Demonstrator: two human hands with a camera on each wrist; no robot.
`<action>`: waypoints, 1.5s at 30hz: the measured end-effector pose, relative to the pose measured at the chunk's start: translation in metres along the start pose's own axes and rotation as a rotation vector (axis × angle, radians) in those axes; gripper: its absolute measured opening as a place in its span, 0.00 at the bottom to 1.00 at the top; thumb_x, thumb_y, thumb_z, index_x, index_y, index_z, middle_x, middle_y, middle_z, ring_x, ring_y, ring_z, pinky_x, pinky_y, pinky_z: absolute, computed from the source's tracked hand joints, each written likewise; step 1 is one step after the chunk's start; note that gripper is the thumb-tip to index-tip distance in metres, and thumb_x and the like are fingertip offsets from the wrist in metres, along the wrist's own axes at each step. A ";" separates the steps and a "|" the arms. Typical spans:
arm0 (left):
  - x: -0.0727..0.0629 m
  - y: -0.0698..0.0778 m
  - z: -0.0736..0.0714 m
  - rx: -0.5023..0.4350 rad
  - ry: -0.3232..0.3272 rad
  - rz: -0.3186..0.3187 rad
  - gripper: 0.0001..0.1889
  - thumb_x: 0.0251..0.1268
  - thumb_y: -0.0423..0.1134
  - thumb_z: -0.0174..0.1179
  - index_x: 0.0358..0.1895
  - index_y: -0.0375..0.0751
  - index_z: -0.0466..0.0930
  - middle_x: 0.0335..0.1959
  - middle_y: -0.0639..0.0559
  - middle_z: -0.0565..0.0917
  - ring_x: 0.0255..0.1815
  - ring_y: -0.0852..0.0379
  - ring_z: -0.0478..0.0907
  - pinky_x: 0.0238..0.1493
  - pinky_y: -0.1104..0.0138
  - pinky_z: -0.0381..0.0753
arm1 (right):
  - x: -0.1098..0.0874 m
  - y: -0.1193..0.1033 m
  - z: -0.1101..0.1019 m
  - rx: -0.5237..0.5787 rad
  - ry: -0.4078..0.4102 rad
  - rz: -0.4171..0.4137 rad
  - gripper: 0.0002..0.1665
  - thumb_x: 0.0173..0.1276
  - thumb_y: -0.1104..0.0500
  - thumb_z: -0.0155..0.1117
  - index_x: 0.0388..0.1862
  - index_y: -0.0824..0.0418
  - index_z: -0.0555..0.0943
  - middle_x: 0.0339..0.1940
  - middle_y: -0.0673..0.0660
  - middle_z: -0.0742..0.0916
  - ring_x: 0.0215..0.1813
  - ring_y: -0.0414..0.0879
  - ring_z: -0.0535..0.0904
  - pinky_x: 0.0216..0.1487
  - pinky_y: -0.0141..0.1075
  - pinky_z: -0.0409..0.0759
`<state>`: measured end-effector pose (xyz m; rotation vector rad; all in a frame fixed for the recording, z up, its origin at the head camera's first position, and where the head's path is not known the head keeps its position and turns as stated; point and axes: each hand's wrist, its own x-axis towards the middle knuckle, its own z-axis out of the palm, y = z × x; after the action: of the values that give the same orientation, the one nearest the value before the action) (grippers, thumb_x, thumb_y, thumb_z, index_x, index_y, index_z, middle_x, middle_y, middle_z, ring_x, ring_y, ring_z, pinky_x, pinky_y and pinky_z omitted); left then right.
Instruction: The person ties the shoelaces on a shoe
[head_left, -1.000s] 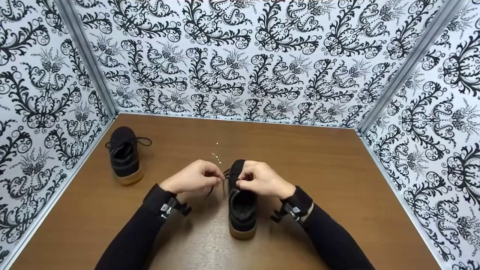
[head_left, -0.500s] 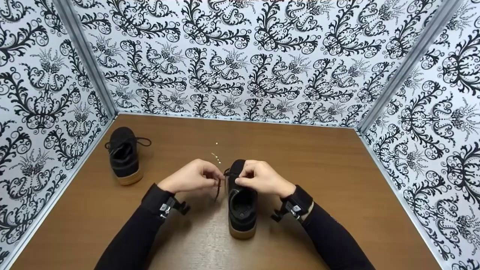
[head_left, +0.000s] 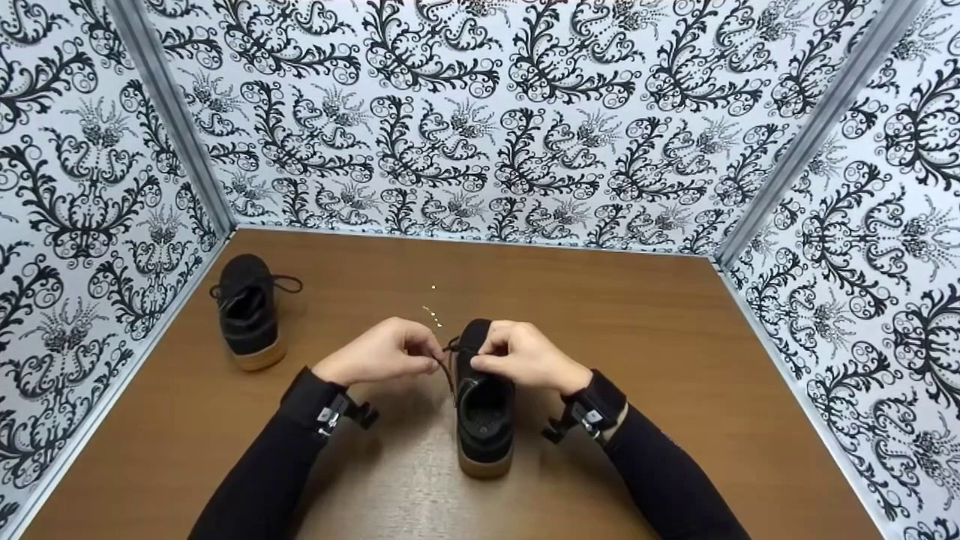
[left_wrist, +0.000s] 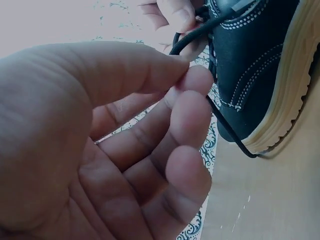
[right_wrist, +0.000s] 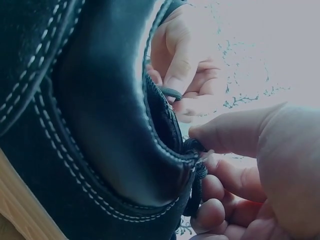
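A black shoe with white stitching and a tan sole stands in the middle of the table, toe pointing away. At its left side, my left hand pinches a black shoelace between thumb and index finger. One length of this lace runs toward the shoe's lacing, while another hangs down beside the shoe. Over the lacing, my right hand pinches a lace loop close to the shoe's opening, its other fingers curled below. From above, the right fingers hide part of the lacing.
A second black shoe, its lace tied with a loop sticking out to the right, stands at the table's left edge. Patterned walls enclose the brown table at the back and sides. Small light specks show behind my left hand.
The loose lace end at my left hand has swung from the hand's left underside rightward to beside the shoe. My left hand has shifted very slightly left; the right stays over the lacing.
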<state>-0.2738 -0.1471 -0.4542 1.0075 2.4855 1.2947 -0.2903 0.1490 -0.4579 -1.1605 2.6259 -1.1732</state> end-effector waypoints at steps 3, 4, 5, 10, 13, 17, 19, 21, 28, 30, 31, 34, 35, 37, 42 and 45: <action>-0.001 0.001 -0.001 0.015 0.005 0.013 0.04 0.72 0.35 0.75 0.44 0.51 0.95 0.37 0.60 0.90 0.37 0.59 0.85 0.41 0.67 0.84 | 0.000 0.000 0.000 0.003 0.001 0.003 0.07 0.73 0.57 0.80 0.33 0.55 0.94 0.32 0.43 0.84 0.41 0.42 0.80 0.45 0.35 0.77; -0.001 0.001 -0.002 0.019 0.009 0.018 0.04 0.72 0.36 0.76 0.44 0.51 0.95 0.37 0.60 0.90 0.37 0.59 0.84 0.41 0.67 0.84 | 0.000 0.000 0.000 0.003 0.001 0.004 0.07 0.73 0.57 0.80 0.33 0.55 0.94 0.32 0.43 0.84 0.41 0.42 0.80 0.45 0.35 0.77; -0.001 0.001 -0.002 0.019 0.014 0.023 0.04 0.72 0.37 0.76 0.44 0.52 0.95 0.37 0.60 0.89 0.37 0.59 0.84 0.42 0.66 0.84 | 0.000 0.000 0.000 0.003 0.002 0.004 0.07 0.73 0.56 0.80 0.33 0.55 0.94 0.32 0.43 0.84 0.41 0.42 0.80 0.45 0.35 0.77; -0.001 -0.002 -0.004 -0.012 0.042 0.047 0.02 0.72 0.38 0.77 0.43 0.49 0.95 0.38 0.57 0.88 0.37 0.57 0.83 0.39 0.65 0.83 | 0.000 0.000 -0.001 0.000 -0.004 0.008 0.08 0.73 0.56 0.79 0.33 0.55 0.94 0.32 0.43 0.84 0.41 0.42 0.80 0.45 0.36 0.77; -0.001 -0.002 -0.004 -0.043 0.049 0.058 0.02 0.74 0.40 0.77 0.43 0.47 0.94 0.39 0.55 0.88 0.34 0.56 0.82 0.33 0.68 0.82 | 0.000 0.001 -0.001 0.003 -0.010 0.016 0.08 0.73 0.55 0.79 0.33 0.54 0.94 0.32 0.42 0.84 0.41 0.41 0.80 0.45 0.36 0.77; -0.002 -0.002 -0.005 -0.078 0.039 0.057 0.03 0.74 0.40 0.77 0.42 0.45 0.94 0.39 0.54 0.87 0.31 0.57 0.81 0.27 0.70 0.81 | 0.000 0.002 -0.002 0.020 -0.012 0.037 0.08 0.74 0.54 0.79 0.33 0.53 0.93 0.33 0.42 0.85 0.40 0.41 0.80 0.43 0.35 0.77; -0.002 -0.002 -0.005 -0.093 0.032 0.046 0.04 0.74 0.40 0.76 0.43 0.43 0.94 0.39 0.54 0.88 0.29 0.58 0.80 0.26 0.70 0.80 | 0.000 0.002 -0.002 0.035 -0.014 0.050 0.08 0.74 0.53 0.79 0.33 0.53 0.94 0.33 0.42 0.85 0.39 0.41 0.80 0.42 0.35 0.77; -0.003 -0.001 -0.005 -0.107 0.025 0.032 0.05 0.75 0.40 0.76 0.44 0.43 0.94 0.37 0.56 0.88 0.28 0.59 0.79 0.25 0.70 0.79 | 0.000 0.002 -0.003 0.046 -0.016 0.063 0.08 0.74 0.53 0.79 0.34 0.52 0.94 0.33 0.43 0.86 0.39 0.41 0.80 0.41 0.34 0.77; -0.002 0.001 -0.001 -0.117 0.007 0.019 0.04 0.73 0.44 0.77 0.42 0.51 0.94 0.34 0.57 0.88 0.26 0.60 0.79 0.25 0.70 0.79 | -0.001 0.005 -0.003 0.067 -0.020 0.091 0.07 0.73 0.51 0.78 0.35 0.51 0.94 0.33 0.43 0.87 0.38 0.40 0.80 0.38 0.33 0.76; -0.001 0.001 0.000 -0.115 0.003 0.018 0.03 0.73 0.43 0.78 0.42 0.52 0.94 0.33 0.57 0.88 0.26 0.60 0.79 0.24 0.70 0.78 | -0.001 0.005 -0.003 0.073 -0.023 0.096 0.07 0.73 0.51 0.79 0.36 0.51 0.94 0.34 0.43 0.87 0.39 0.41 0.81 0.40 0.33 0.76; -0.001 0.002 0.001 -0.112 0.001 0.016 0.02 0.73 0.43 0.77 0.41 0.52 0.94 0.33 0.58 0.88 0.26 0.61 0.79 0.24 0.70 0.78 | -0.001 0.006 -0.003 0.077 -0.024 0.098 0.07 0.73 0.51 0.79 0.36 0.51 0.94 0.34 0.43 0.88 0.39 0.41 0.81 0.40 0.33 0.76; -0.001 0.003 0.004 -0.096 -0.011 0.006 0.01 0.73 0.41 0.77 0.41 0.50 0.95 0.32 0.59 0.89 0.24 0.63 0.78 0.24 0.71 0.77 | -0.001 0.006 -0.003 0.080 -0.028 0.102 0.07 0.73 0.51 0.79 0.37 0.51 0.95 0.34 0.43 0.88 0.40 0.42 0.81 0.41 0.34 0.77; 0.000 0.004 0.005 -0.087 -0.014 0.006 0.02 0.73 0.40 0.77 0.41 0.49 0.96 0.32 0.59 0.90 0.24 0.63 0.78 0.25 0.71 0.77 | 0.000 0.006 -0.004 0.081 -0.030 0.106 0.06 0.73 0.51 0.79 0.37 0.51 0.95 0.34 0.43 0.88 0.40 0.42 0.81 0.41 0.34 0.77; 0.000 0.005 0.007 -0.068 -0.020 0.014 0.02 0.72 0.39 0.77 0.41 0.47 0.96 0.31 0.59 0.90 0.25 0.62 0.79 0.27 0.71 0.77 | 0.000 0.007 -0.004 0.082 -0.031 0.107 0.06 0.73 0.51 0.79 0.36 0.50 0.94 0.34 0.43 0.88 0.41 0.41 0.81 0.41 0.34 0.78; 0.002 0.008 0.012 -0.044 -0.045 0.043 0.02 0.71 0.41 0.78 0.39 0.49 0.96 0.32 0.60 0.90 0.30 0.58 0.81 0.32 0.71 0.77 | 0.000 0.008 -0.004 0.089 -0.036 0.096 0.07 0.73 0.51 0.78 0.36 0.51 0.95 0.34 0.43 0.87 0.41 0.42 0.81 0.44 0.35 0.77; 0.002 0.009 0.014 -0.042 -0.056 0.050 0.02 0.71 0.41 0.78 0.38 0.50 0.96 0.32 0.62 0.90 0.30 0.59 0.81 0.32 0.71 0.77 | 0.001 0.009 -0.004 0.090 -0.037 0.093 0.07 0.73 0.51 0.78 0.36 0.51 0.95 0.34 0.43 0.87 0.41 0.42 0.81 0.44 0.36 0.76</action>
<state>-0.2649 -0.1325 -0.4552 1.0879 2.3961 1.3083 -0.2976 0.1550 -0.4612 -1.0235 2.5411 -1.2258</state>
